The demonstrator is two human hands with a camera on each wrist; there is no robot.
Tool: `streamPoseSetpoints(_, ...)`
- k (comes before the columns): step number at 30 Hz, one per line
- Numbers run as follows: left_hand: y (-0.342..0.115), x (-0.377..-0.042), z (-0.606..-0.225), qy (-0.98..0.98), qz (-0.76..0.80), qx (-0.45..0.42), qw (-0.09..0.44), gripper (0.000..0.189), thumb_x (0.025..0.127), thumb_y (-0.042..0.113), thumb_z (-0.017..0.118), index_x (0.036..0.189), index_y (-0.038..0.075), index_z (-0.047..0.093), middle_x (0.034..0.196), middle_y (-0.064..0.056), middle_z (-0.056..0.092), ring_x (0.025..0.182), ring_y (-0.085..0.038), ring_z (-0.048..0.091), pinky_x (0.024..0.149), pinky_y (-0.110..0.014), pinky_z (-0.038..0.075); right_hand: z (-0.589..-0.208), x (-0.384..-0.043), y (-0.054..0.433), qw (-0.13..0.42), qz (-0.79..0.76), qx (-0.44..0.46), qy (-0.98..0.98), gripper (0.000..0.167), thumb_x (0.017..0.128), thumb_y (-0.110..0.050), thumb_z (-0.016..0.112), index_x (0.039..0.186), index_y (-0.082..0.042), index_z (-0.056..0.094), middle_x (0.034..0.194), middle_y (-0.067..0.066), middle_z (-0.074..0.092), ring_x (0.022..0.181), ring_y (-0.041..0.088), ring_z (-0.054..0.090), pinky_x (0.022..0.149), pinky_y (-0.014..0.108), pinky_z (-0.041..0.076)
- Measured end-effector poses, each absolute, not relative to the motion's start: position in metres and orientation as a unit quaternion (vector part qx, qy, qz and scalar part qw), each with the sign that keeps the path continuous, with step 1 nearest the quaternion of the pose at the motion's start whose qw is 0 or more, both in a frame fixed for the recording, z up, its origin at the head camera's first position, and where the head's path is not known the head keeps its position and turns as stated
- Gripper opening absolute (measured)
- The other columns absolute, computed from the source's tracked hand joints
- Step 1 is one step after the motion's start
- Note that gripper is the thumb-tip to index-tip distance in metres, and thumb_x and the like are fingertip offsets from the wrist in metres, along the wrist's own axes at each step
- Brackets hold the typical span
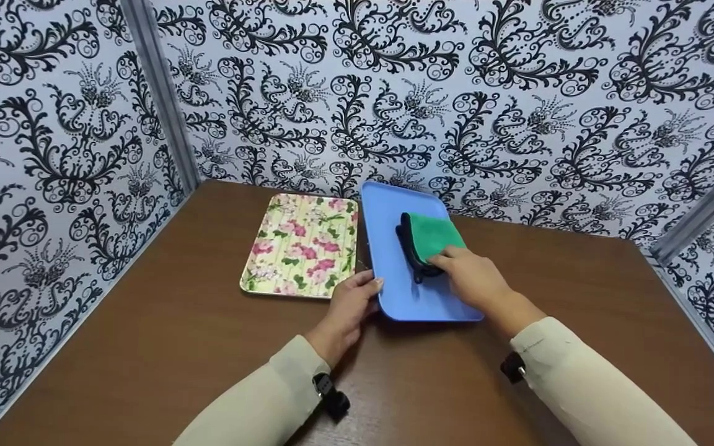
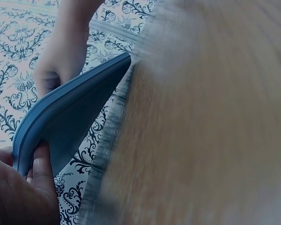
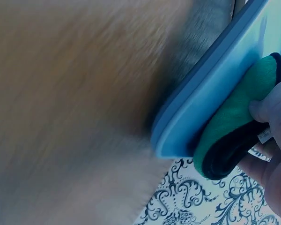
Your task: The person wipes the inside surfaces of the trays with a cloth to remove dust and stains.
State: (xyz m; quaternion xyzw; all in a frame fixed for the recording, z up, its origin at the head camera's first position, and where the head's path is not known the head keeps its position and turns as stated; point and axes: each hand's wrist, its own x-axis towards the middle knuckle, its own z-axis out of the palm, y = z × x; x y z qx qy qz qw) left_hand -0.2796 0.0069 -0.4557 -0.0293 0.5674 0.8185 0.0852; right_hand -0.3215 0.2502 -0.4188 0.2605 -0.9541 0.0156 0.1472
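A blue tray point(image 1: 394, 248) is tilted up over the table, its inner face toward me. My left hand point(image 1: 352, 303) grips its left edge near the lower corner, thumb on the rim and fingers behind, as the left wrist view shows on the tray's underside point(image 2: 79, 122). In my right hand point(image 1: 478, 279) is a folded green cloth point(image 1: 434, 235) with black edging, pinched between thumb and fingers. The cloth lies against the tray's inner face, right of its middle. A small white tag point(image 3: 264, 136) shows on the cloth in the right wrist view.
A second tray with a pink-flower pattern point(image 1: 304, 248) lies flat on the brown table point(image 1: 208, 347), left of the blue one. Patterned wall panels point(image 1: 394, 93) stand behind the table and at both sides. Each wrist wears a black strap with a small camera point(image 1: 335, 402).
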Motion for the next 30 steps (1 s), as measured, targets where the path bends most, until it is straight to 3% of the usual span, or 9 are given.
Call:
streamPoseSetpoints(11,0.006,-0.281,-0.458,0.564,0.821,-0.031,0.085,0.043,0.101,0.009,0.062,0.14,-0.009,0.057,0.105,-0.008,0.072,0.087,-0.011,0.068,0.08,-0.027,0.059,-0.417,-0.31,0.235,0.163,0.018,0.292,-0.942,0.042,0.092,0.002,0.062,0.126,-0.02,0.074,0.111,0.007,0.068,0.099,0.029,0.068,0.067,0.051,0.059)
streamPoseSetpoints(19,0.006,-0.281,-0.457,0.566,0.819,-0.032,0.086,0.047,0.102,0.01,0.062,0.143,-0.009,0.054,0.111,-0.009,0.071,0.089,-0.011,0.067,0.081,-0.029,0.059,-0.415,-0.305,0.225,0.184,0.012,0.32,-0.929,0.044,0.089,0.002,0.065,0.124,-0.021,0.074,0.108,0.005,0.068,0.095,0.026,0.067,0.067,0.047,0.059)
streamPoseSetpoints(30,0.007,-0.283,-0.457,0.555,0.827,-0.031,0.088,0.04,0.101,0.007,0.062,0.138,-0.01,0.058,0.096,-0.002,0.072,0.082,-0.01,0.069,0.079,-0.028,0.061,-0.415,-0.301,0.217,0.185,0.023,0.332,-0.925,0.043,0.09,0.002,0.065,0.125,-0.022,0.075,0.112,0.006,0.069,0.101,0.028,0.069,0.072,0.048,0.06)
